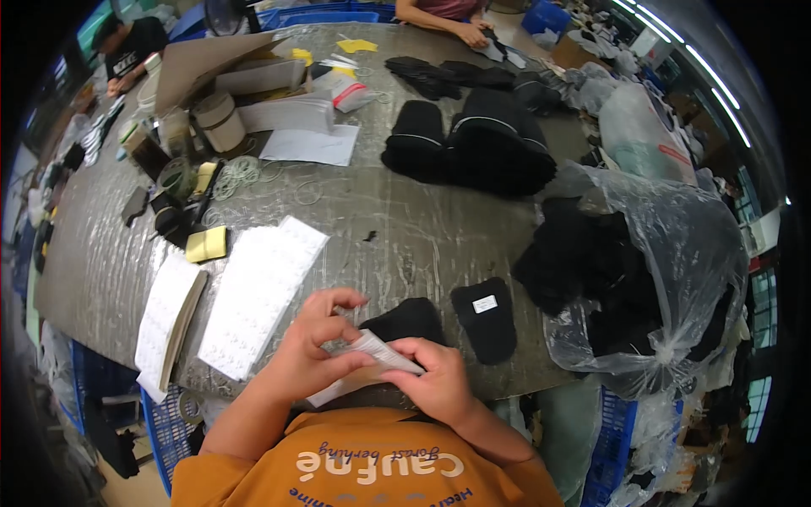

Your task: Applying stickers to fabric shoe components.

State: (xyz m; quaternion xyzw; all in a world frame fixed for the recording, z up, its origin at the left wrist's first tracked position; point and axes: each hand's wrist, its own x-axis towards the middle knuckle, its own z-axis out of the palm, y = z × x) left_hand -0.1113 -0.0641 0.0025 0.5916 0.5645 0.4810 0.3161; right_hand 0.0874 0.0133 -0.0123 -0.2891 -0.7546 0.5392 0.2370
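My left hand (314,348) and my right hand (437,378) meet close to my body at the table's near edge. Between them is a narrow white paper strip (382,350), bent over, with rows of small print like a label sheet. My left thumb and index finger pinch one end, while the other left fingers are lifted and curled. At the opposite end, my right thumb and fingers grip the strip. Just beyond it lies a flat black sock-like piece (409,319), partly hidden by my hands. Right of that rests a similar black piece (485,336) bearing a small white sticker (485,304).
White label sheets (260,291) and a thick label stack (171,325) lie left, near a yellow pad (207,244) and rubber bands (237,176). Tied black bundles (498,144) stand beyond. A clear bag (676,245) of black pieces sits right. Two other people work across the table.
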